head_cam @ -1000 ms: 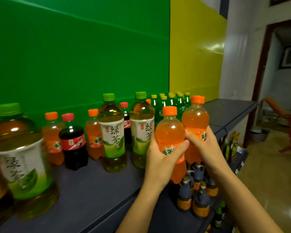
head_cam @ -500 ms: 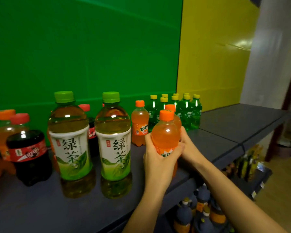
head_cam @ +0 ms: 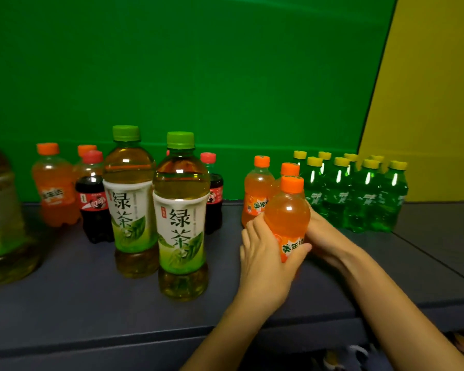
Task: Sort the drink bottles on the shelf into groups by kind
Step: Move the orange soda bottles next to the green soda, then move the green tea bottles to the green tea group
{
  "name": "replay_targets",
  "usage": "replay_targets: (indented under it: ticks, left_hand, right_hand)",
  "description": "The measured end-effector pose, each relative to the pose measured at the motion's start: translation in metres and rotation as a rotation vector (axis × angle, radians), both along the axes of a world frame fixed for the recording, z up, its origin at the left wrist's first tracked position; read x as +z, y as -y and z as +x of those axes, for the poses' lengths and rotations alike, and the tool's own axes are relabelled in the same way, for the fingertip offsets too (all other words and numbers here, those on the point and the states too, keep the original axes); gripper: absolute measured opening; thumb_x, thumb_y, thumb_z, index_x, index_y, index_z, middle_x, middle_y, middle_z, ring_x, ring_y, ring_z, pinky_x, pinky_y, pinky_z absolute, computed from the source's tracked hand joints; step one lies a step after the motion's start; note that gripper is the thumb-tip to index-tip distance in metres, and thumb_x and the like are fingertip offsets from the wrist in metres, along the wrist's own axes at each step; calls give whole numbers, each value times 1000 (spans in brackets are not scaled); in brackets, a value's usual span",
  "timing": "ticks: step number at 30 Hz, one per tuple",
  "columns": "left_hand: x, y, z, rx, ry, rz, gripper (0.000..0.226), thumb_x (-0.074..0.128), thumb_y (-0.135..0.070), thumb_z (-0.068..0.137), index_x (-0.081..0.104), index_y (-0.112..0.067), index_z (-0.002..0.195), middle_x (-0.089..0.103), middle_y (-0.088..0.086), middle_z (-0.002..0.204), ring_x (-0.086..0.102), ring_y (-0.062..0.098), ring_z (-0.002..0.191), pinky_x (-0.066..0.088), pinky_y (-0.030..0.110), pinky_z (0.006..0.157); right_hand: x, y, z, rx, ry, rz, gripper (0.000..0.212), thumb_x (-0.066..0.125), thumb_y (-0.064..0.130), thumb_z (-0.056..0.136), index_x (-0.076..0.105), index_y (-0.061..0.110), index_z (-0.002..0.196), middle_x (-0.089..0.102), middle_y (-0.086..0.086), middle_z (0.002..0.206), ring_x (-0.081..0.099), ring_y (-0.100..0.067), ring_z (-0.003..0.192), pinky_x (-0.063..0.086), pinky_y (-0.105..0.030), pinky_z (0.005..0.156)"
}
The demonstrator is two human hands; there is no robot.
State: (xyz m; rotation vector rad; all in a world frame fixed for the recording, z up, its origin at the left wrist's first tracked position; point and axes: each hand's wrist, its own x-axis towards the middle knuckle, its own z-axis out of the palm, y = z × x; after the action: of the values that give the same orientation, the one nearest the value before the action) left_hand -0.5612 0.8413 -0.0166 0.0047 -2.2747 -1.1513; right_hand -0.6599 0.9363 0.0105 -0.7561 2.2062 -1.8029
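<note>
Orange soda bottle [head_cam: 288,212] stands upright, clasped between both hands [head_cam: 263,259].

1. One view only: a wide-angle camera worn on the person's head. No second view, so no shared region to log.
2. Faces forward and slightly down, square onto the shelf [head_cam: 91,303] and the green wall [head_cam: 198,76] behind it; a yellow wall [head_cam: 434,103] fills the upper right.
3. Vantage is above the bottle caps: tops of the green soda bottles [head_cam: 359,194] are visible.
4. Close range. Both forearms enter from the bottom edge; left hand [head_cam: 263,261] and right hand [head_cam: 324,236] sit right of centre.
5. Wide-angle bending: the wall seam leans; the tea bottle [head_cam: 3,210] at the left edge is blurred and cut off.
6. The shelf's front edge crosses the lower frame.
</note>
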Motion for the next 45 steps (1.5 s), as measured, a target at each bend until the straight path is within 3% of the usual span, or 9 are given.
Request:
replay_targets:
  ticks: [5, 9, 13, 16, 19, 22, 29, 36, 45]
  left_hand:
    - [3, 0, 1, 91, -15, -66, 85, 60, -53, 78, 16, -21, 143, 34, -4, 138, 32, 11, 129, 35, 29, 104]
    - [7, 4, 26, 82, -48, -126, 87, 56, -56, 79, 9, -25, 145, 31, -12, 139, 29, 2, 129, 30, 18, 101]
    - [4, 19, 70, 127, -299, -149, 38, 52, -51, 79, 53, -31, 111, 56, -19, 106, 53, -3, 102, 47, 20, 85]
    - [6, 44, 97, 319, -548, -102, 12, 54, -33, 83, 59, -26, 91, 58, -13, 89, 57, 4, 86, 46, 17, 74]
    - [9, 79, 105, 542, -654, -124, 19, 48, -25, 87, 55, -18, 102, 51, -6, 100, 50, 14, 96, 42, 28, 84]
    - [6, 116, 95, 585, -508, -19, 49, 48, -36, 82, 42, -16, 126, 40, -4, 122, 44, 19, 117, 39, 44, 100]
    - [9, 154, 71, 403, -133, 240, 96, 65, -60, 44, 27, -30, 127, 48, -2, 127, 49, 17, 118, 43, 42, 99]
    - [17, 162, 64, 397, -66, 323, 83, 77, -44, 41, 51, -20, 117, 65, -2, 112, 61, 16, 105, 51, 39, 89]
    - [15, 171, 125, 437, -220, 278, 58, 78, -43, 57, 56, -24, 107, 68, -9, 100, 64, 1, 92, 54, 26, 79]
  right_hand:
    - [11, -8, 11, -16, -29, -130, 38, 44, 20, 95, 45, 30, 131, 52, 6, 134, 45, -15, 128, 36, -31, 105]
    - [22, -17, 32, -271, -405, -131, 53, 50, 23, 94, 29, 25, 142, 36, 9, 146, 31, -2, 130, 26, -25, 106]
    - [26, -5, 69, -333, -828, -163, 42, 50, 24, 86, 40, 27, 127, 45, 8, 128, 42, -8, 123, 32, -25, 105]
    - [19, 21, 92, -200, -869, -172, 40, 49, 28, 85, 44, 22, 125, 48, 8, 121, 45, -6, 117, 32, -18, 103]
    - [7, 53, 106, -23, -736, -141, 53, 50, 44, 83, 36, 26, 131, 43, 18, 126, 40, 4, 122, 30, -14, 105]
    - [-1, 82, 116, 109, -475, -112, 86, 62, 64, 70, 19, 36, 139, 32, 23, 135, 34, 4, 127, 32, -22, 107]
    - [-17, 120, 119, 39, -335, -189, 94, 82, 29, 63, 20, 36, 134, 49, 13, 127, 51, -1, 112, 41, -1, 77]
    - [-17, 122, 117, 129, -188, -329, 53, 80, 21, 66, 48, 35, 107, 63, 20, 102, 59, 15, 89, 45, -2, 66]
    - [-6, 140, 139, 221, -72, -452, 59, 74, 37, 51, 59, 28, 108, 70, 10, 99, 66, 0, 91, 51, -11, 66]
